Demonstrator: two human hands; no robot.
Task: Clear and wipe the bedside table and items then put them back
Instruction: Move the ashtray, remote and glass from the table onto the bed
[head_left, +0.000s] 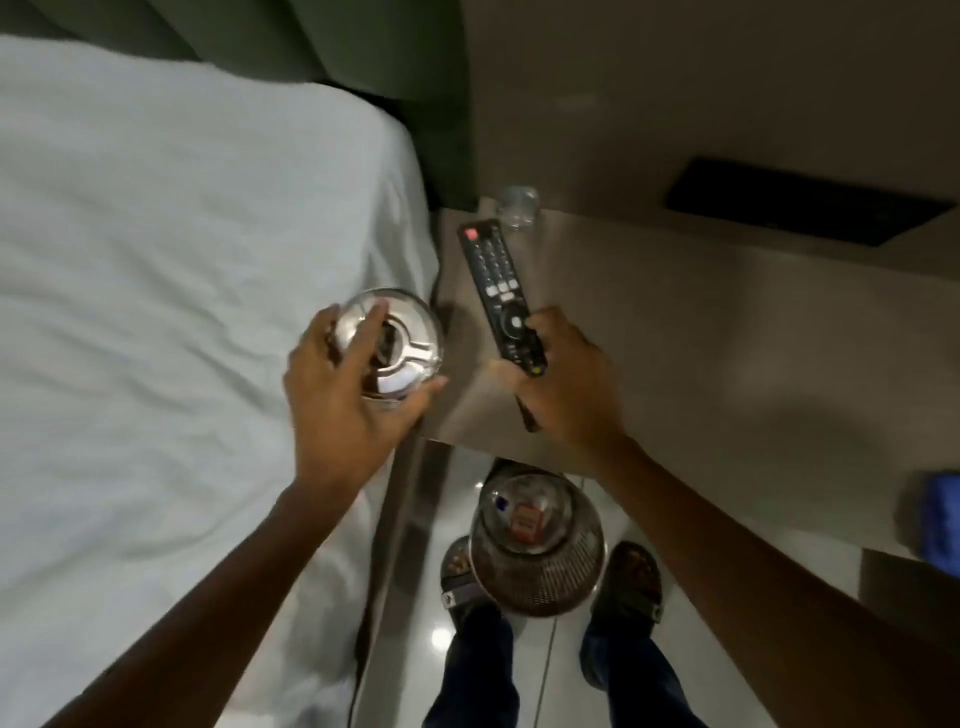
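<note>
No text, brand or number is legible. The buttons of the remote control (501, 293) bear markings too blurred to read; the small packets in the wire bin (540, 551) show colour patches only.

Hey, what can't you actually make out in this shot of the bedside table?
- Remote: button labels, blurred; lower end hidden by right hand.
- Metal lid: what's underneath, hidden by left hand.
- Glass: contents, too blurred.
- Blue thing: cut off by right edge.

Bed (156, 234): white sheet, a bit wrinkly
Bin (540, 561): metal mesh, on the shiny floor (566, 670), trash inside
Headboard (363, 47): green
</note>
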